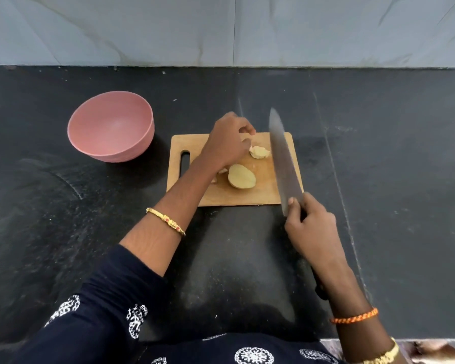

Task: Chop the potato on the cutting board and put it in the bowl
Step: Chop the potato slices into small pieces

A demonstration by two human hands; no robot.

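Potato half (241, 176) lies cut-face up, seemingly lengthwise left-right.

One head-worn wide-angle view looks forward and steeply down from close above the dark worktop (378, 179). The right hand (310, 227) has its grip low and right of centre, with the wall beyond it.

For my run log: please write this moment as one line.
stage: chopping | right hand: grips knife | left hand: on potato pieces | bowl: empty
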